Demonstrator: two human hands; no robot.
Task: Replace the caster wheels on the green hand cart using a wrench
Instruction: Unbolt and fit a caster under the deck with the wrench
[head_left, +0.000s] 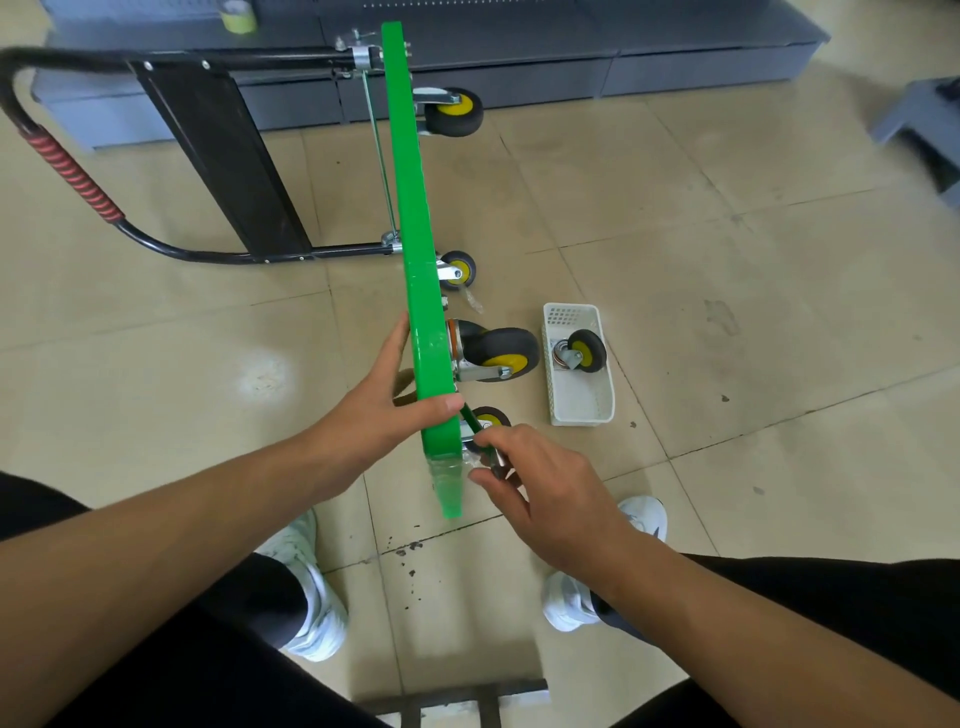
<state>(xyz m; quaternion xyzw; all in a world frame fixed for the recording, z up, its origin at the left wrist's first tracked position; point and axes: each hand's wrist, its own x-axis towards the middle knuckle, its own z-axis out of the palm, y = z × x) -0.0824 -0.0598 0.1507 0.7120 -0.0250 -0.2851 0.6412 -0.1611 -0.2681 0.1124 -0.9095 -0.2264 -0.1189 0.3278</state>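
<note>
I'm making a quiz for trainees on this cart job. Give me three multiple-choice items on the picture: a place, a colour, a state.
1. Where is the loose caster?
A. in the basket
B. on a shelf
C. in a hand

2. What colour are the wheel hubs?
A. red
B. yellow
C. white

3. How does the deck sit?
A. flat on its wheels
B. upside down
C. on its edge

Key:
1 A: it lies inside the white basket.
2 B: every hub in view is yellow.
3 C: the left hand holds it up on edge while the right hand holds a wrench at the nearest caster.
</note>
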